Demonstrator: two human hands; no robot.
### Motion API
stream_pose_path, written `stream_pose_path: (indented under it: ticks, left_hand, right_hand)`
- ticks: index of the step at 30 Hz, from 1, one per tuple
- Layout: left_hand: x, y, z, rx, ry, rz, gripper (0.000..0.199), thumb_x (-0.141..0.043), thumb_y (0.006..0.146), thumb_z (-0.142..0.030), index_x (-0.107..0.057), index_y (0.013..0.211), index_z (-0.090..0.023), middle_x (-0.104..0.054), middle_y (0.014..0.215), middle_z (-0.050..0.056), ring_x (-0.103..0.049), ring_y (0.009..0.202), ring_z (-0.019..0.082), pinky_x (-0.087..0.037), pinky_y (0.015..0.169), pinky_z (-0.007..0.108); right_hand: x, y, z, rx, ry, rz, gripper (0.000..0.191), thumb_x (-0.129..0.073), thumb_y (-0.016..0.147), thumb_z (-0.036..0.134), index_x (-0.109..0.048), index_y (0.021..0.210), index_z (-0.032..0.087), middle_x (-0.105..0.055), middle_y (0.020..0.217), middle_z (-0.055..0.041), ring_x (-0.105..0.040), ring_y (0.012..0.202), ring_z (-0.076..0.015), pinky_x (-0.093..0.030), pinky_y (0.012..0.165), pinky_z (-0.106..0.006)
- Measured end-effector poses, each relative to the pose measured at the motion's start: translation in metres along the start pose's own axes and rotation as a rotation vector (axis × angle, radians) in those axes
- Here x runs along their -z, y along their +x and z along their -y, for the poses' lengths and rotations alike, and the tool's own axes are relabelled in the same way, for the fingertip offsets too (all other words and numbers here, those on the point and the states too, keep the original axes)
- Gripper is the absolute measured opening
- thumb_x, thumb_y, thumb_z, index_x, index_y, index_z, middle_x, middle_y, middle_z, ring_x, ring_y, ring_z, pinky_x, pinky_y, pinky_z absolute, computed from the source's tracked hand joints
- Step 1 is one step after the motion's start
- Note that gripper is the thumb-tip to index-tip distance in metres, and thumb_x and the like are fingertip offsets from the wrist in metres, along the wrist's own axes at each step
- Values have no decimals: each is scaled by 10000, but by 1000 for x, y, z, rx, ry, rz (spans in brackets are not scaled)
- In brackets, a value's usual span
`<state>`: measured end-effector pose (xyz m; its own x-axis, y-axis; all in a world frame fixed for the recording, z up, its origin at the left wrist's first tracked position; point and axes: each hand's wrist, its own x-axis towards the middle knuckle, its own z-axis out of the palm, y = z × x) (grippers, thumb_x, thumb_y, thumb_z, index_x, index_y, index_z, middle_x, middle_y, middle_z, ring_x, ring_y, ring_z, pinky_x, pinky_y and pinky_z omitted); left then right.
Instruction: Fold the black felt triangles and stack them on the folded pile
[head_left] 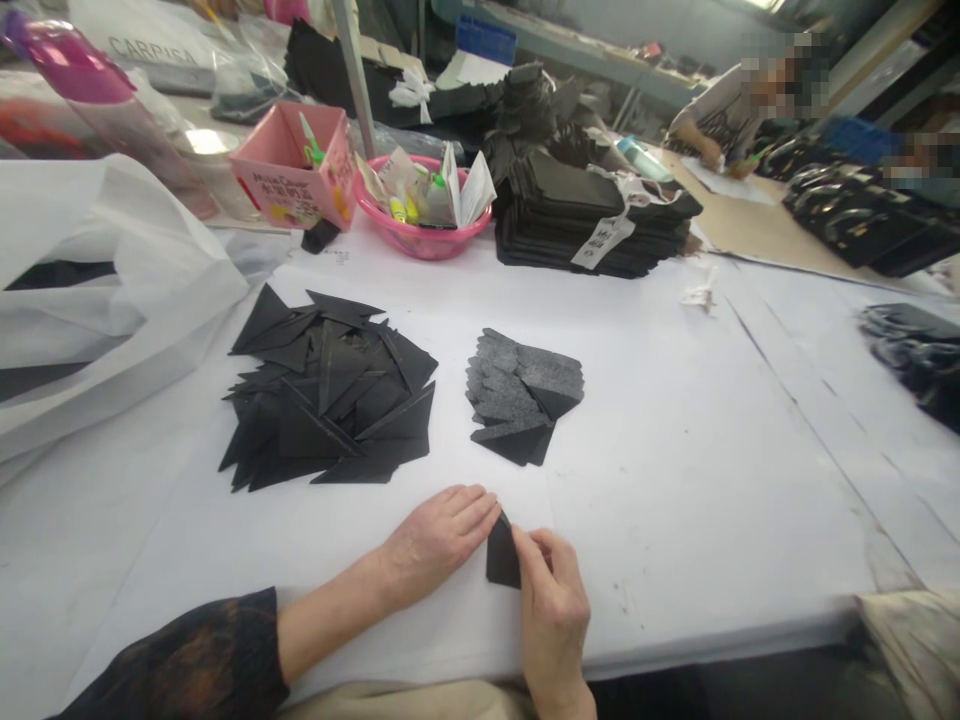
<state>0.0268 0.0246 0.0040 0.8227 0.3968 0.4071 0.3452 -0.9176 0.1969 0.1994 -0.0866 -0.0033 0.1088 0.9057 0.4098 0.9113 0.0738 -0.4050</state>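
A small black piece (502,556) lies on the white tabletop (675,480) near the front edge. My left hand (442,540) rests flat beside it, fingers extended and close together, the fingertips on its upper left corner. My right hand (553,590) pinches the piece's right edge between thumb and fingers. Beyond my left hand is a large loose pile of black angular pieces (330,400). A smaller overlapped stack of black and speckled grey pieces (525,390) lies just beyond both hands.
Along the back stand a pink box (296,165), a pink basket (424,240) with papers and bottles, and a stack of black panels (585,215). White sheeting (150,230) lies at left. Another person's hand (705,150) is at the far right.
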Motion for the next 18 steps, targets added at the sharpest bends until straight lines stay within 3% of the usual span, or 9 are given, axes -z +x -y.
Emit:
stream_pose_path:
  ticks: [5,14,17,18]
  left_hand:
    - [0,0,0,-12,9,-4,280,-424,983,-78,-579,1216,-58,-631,1190,155,-598,1098,258,-553,912,401]
    - [-8,-5,-4,-2,5,24,300,-425,970,-73,-581,1225,-47,-609,1226,167,-578,1132,282,-540,937,421]
    - [-8,-2,-10,34,54,-20,258,-457,977,-99,-605,1186,-84,-627,1186,143,-595,1101,261,-547,915,391]
    - [-6,2,-8,37,95,-70,225,-469,982,-115,-620,1148,-105,-637,1152,131,-612,1059,244,-551,897,380]
  right_hand:
    - [3,-5,-6,22,52,55,382,-486,974,104,-587,1322,225,-579,970,-71,-571,899,-144,-537,778,-260]
    - [6,-11,-8,23,29,93,456,-420,996,121,-501,1410,294,-607,952,-73,-605,855,-159,-569,752,-288]
    - [5,-5,-2,-16,28,36,409,-442,1005,230,-519,1372,391,-631,913,-54,-637,803,-182,-588,705,-314]
    - [2,3,1,-113,12,11,357,-490,993,311,-543,1320,446,-641,949,-49,-647,842,-201,-588,707,-334]
